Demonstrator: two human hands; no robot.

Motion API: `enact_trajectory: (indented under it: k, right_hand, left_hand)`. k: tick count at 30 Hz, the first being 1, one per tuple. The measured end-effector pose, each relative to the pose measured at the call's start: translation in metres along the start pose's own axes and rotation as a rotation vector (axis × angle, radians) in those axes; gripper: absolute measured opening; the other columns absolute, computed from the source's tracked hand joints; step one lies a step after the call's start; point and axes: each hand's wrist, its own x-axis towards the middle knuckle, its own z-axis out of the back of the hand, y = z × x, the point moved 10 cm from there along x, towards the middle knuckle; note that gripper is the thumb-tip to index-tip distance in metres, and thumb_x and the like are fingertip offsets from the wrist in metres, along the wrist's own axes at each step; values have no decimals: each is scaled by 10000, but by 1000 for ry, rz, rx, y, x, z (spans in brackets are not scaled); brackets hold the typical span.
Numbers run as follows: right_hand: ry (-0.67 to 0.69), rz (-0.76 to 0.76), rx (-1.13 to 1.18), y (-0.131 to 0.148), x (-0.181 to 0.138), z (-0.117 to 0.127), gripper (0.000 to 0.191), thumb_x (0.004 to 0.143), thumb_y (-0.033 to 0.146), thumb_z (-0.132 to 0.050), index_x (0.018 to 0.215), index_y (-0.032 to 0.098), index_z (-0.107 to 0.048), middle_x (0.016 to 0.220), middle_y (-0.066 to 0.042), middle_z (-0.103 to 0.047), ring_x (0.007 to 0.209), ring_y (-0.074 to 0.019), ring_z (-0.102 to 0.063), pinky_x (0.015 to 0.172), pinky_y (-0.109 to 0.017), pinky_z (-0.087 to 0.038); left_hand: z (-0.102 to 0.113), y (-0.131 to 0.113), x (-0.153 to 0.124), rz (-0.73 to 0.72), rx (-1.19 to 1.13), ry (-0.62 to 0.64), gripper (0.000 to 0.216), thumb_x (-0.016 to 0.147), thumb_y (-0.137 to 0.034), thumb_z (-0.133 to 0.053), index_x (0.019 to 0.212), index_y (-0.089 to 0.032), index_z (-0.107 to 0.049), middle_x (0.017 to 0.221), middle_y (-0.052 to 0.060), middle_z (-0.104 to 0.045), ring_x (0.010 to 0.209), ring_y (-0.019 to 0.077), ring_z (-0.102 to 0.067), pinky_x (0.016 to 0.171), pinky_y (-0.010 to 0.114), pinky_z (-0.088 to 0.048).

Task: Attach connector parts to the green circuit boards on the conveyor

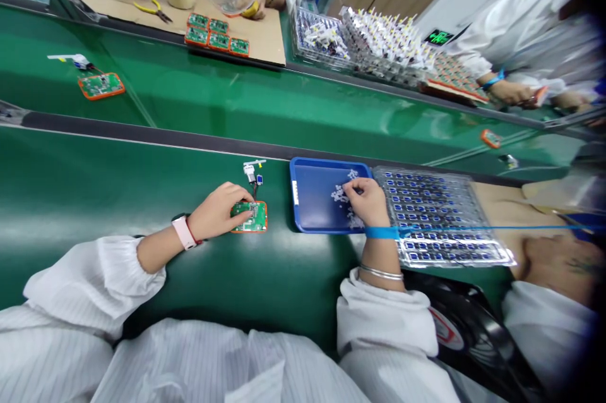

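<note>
My left hand [218, 208] grips the left side of a green circuit board [258, 216] in an orange frame, its thumb and fingers over the board. Dark wires run from the board's top to a small white part [249, 172] with a white strip and a yellow spot; a small blue piece [259, 180] sits beside it. In a shallow blue tray [312, 226] lie many tiny white pieces [339, 194]. Over the tray's right side, my right hand [369, 201] has its fingertips pinched together at these pieces; whatever is between them is too small to make out.
Right of the blue tray, a clear plastic tray [438, 213] holds rows of small blue parts. A co-worker's hand [561, 258] rests farther right. Across the green conveyor [227, 100], which carries another wired board [101, 85], other people work near boards, pliers [154, 10] and filled trays.
</note>
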Motion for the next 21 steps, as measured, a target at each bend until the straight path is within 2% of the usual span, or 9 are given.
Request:
enact_trajectory:
  k: [6, 16, 19, 21]
  right_hand:
    - [44, -36, 7, -6, 2, -3, 168, 687, 315, -545, 605, 179, -599, 705, -71, -628, 771, -230, -555, 797, -413, -437]
    - [168, 80, -39, 7, 9, -15, 166, 698, 284, -536, 564, 189, -559, 723, -85, -619, 792, -229, -563, 797, -396, -440]
    - [101, 102, -39, 19, 9, -4, 153, 699, 268, -538, 570, 188, -554, 777, -98, -606, 835, -242, -552, 844, -437, -424]
    - [20, 122, 32, 44, 2, 6, 152, 731, 281, -534, 615, 188, -563, 850, -105, -592, 880, -242, -545, 852, -439, -424]
  left_hand:
    - [-1, -1, -1, -27, 3, 15, 174, 853, -315, -504, 964, -203, -576, 966, 51, -639, 912, 208, -541, 821, 349, -421]
    - [0, -4, -1, -53, 5, 13, 174, 857, -295, -508, 965, -180, -578, 972, 59, -636, 899, 206, -537, 822, 357, -416]
    - [1, -4, 0, -51, -11, -9, 168, 854, -293, -520, 949, -174, -590, 956, 58, -646, 889, 205, -544, 812, 356, -420]
    - [4, -3, 0, -38, -43, -47, 147, 850, -288, -536, 914, -177, -608, 936, 50, -659, 877, 199, -555, 804, 349, -424]
